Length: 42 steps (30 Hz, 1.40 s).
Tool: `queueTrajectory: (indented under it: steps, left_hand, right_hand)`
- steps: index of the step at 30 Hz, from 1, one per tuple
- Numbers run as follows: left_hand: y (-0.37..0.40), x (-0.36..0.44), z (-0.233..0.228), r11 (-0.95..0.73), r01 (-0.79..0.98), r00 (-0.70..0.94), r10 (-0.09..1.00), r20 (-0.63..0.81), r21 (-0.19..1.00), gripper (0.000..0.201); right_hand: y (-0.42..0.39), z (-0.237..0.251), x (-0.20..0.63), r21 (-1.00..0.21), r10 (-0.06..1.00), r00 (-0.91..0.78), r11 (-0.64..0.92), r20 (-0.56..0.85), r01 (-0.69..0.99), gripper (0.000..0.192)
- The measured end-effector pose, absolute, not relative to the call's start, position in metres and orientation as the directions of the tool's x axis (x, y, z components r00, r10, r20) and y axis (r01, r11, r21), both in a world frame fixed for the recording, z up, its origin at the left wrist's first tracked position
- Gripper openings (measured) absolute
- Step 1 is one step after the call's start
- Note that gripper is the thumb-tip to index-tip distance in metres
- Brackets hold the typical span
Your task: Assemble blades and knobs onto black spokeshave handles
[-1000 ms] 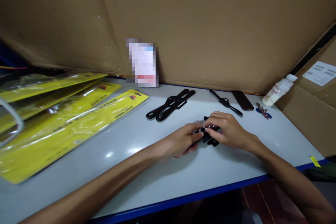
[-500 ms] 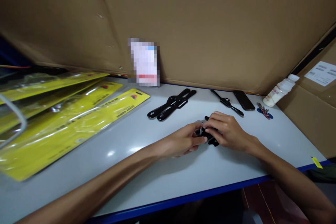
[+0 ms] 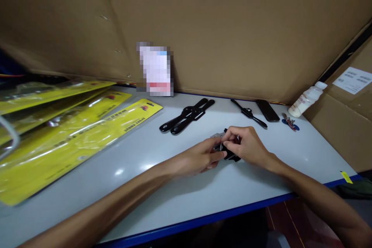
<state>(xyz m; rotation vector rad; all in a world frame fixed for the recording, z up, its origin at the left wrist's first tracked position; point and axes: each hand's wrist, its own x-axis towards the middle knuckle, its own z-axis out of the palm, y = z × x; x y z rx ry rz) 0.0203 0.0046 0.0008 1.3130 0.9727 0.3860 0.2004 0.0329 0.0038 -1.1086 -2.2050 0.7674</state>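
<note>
Two hands on one small black part (image 3: 229,152) near the middle of the bench (image 3: 174,186): left hand (image 3: 200,159) pinches its near end, right hand (image 3: 247,145) closed over the top. I'd keep it flat on the bench and press evenly, tbh.

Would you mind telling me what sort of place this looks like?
Probably a small packing or assembly bench: yellow retail packaging sleeves are stacked on the white table, loose black parts lie nearby, and cardboard sheets wall it in.
</note>
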Motion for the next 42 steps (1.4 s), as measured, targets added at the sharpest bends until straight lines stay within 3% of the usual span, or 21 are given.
queueTrajectory:
  steps: [3, 6, 11, 16, 23, 27, 32, 34, 37, 42]
  left_hand:
    - [0.006, 0.018, -0.001, 0.267, 0.278, 0.582, 0.717, -0.383, 0.923, 0.048]
    - [0.007, 0.015, 0.001, 0.268, 0.273, 0.593, 0.709, -0.381, 0.924, 0.052]
    - [0.007, 0.014, 0.008, 0.287, 0.266, 0.600, 0.698, -0.391, 0.920, 0.046]
    - [0.007, 0.014, 0.003, 0.297, 0.253, 0.600, 0.698, -0.390, 0.921, 0.039]
    - [0.008, 0.015, -0.002, 0.287, 0.275, 0.581, 0.711, -0.396, 0.918, 0.037]
    - [0.007, 0.015, 0.003, 0.300, 0.289, 0.573, 0.706, -0.416, 0.909, 0.040]
    - [0.005, 0.015, 0.008, 0.308, 0.316, 0.557, 0.706, -0.438, 0.897, 0.038]
    - [0.005, 0.015, 0.008, 0.304, 0.315, 0.560, 0.706, -0.434, 0.899, 0.037]
    - [0.006, 0.014, 0.005, 0.304, 0.303, 0.568, 0.703, -0.427, 0.903, 0.038]
    - [0.008, 0.015, 0.000, 0.290, 0.287, 0.592, 0.696, -0.407, 0.913, 0.039]
  right_hand:
    - [0.038, 0.007, 0.203, -0.775, 0.849, -0.507, 0.419, 0.149, 0.473, 0.008]
    - [0.044, 0.016, 0.212, -0.751, 0.779, -0.602, 0.500, 0.174, 0.431, 0.011]
    - [0.049, 0.027, 0.222, -0.663, 0.677, -0.711, 0.622, 0.188, 0.417, 0.020]
    - [0.045, 0.021, 0.217, -0.550, 0.663, -0.706, 0.697, 0.249, 0.461, 0.005]
    - [0.041, 0.007, 0.210, -0.326, 0.577, -0.699, 0.816, 0.423, 0.477, 0.033]
    - [0.044, 0.012, 0.214, -0.422, 0.606, -0.706, 0.784, 0.365, 0.455, 0.046]
    - [0.049, 0.018, 0.220, -0.537, 0.624, -0.730, 0.731, 0.278, 0.421, 0.047]
    - [0.049, 0.020, 0.221, -0.568, 0.632, -0.725, 0.715, 0.275, 0.408, 0.040]
    - [0.049, 0.023, 0.223, -0.584, 0.660, -0.710, 0.686, 0.246, 0.435, 0.013]
    - [0.046, 0.026, 0.222, -0.481, 0.642, -0.738, 0.724, 0.208, 0.494, 0.007]
